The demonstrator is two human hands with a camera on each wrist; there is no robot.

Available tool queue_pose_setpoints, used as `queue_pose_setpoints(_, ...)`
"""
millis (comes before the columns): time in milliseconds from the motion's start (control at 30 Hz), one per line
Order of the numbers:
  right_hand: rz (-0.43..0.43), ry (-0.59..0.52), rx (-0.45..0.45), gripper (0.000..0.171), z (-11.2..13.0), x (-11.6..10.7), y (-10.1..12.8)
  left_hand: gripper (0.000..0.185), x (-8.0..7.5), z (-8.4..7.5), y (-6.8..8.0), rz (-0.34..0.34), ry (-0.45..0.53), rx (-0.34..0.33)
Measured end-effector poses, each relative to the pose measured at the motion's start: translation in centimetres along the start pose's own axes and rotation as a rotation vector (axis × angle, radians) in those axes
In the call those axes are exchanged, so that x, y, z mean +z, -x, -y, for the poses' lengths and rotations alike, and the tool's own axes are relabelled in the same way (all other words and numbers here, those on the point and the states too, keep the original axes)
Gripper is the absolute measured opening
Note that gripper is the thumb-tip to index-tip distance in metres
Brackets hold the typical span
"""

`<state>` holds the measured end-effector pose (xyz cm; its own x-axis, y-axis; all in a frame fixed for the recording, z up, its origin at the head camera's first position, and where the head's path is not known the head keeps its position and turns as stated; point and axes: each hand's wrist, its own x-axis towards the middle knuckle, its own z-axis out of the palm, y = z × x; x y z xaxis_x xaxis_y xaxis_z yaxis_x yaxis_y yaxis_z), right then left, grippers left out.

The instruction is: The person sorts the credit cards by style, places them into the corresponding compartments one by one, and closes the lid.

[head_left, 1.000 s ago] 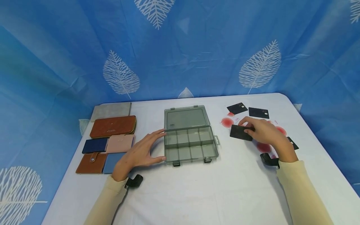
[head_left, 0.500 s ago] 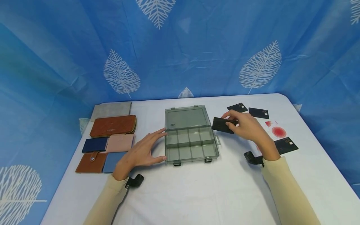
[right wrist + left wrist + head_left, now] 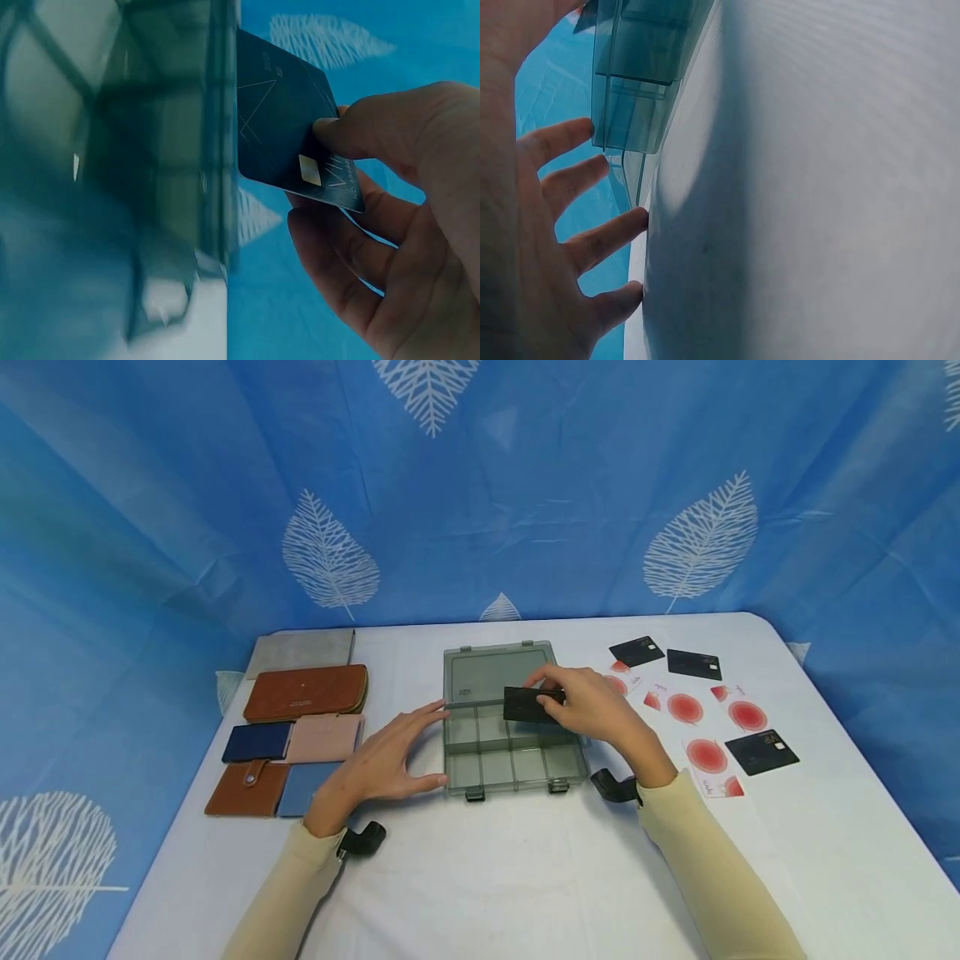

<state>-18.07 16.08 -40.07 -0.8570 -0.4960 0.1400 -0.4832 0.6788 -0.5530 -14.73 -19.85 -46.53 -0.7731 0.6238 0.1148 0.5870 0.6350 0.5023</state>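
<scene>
A clear grey-green compartment box [image 3: 495, 767] lies on the white table with its lid [image 3: 491, 672] folded back. My right hand [image 3: 600, 706] pinches a black chip card [image 3: 525, 704] over the box's upper compartments. In the right wrist view the thumb presses the card [image 3: 281, 112] near its gold chip, with the fingers behind it. My left hand [image 3: 382, 768] is spread at the box's left side, fingertips right at its edge. The left wrist view shows those fingers [image 3: 604, 236] beside the box wall [image 3: 634, 112].
At the left lie a brown zip wallet [image 3: 303, 692], a grey wallet [image 3: 300, 653], a navy wallet [image 3: 257, 742], a pink one [image 3: 324, 737], a brown snap one [image 3: 246, 790] and a blue one [image 3: 303, 785]. Black cards [image 3: 761, 751] and red-and-white cards [image 3: 684, 708] lie at the right.
My right hand has carried the black card leftward from the cards at the right to above the box. The left hand has stayed at the box's left edge.
</scene>
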Motion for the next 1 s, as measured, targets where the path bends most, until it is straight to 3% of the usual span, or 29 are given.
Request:
queue_pose_setpoints(433, 0.027, 0.017, 0.003, 0.025, 2.4, 4.3, -1.0, 0.096, -0.2, 0.0, -0.2, 0.018, 0.008, -0.008)
queue_pose_setpoints(1000, -0.016, 0.2, -0.068, 0.027, 3.1, 6.8, -1.4, 0.096, 0.0, 0.1, -0.1, 0.017, 0.013, -0.017)
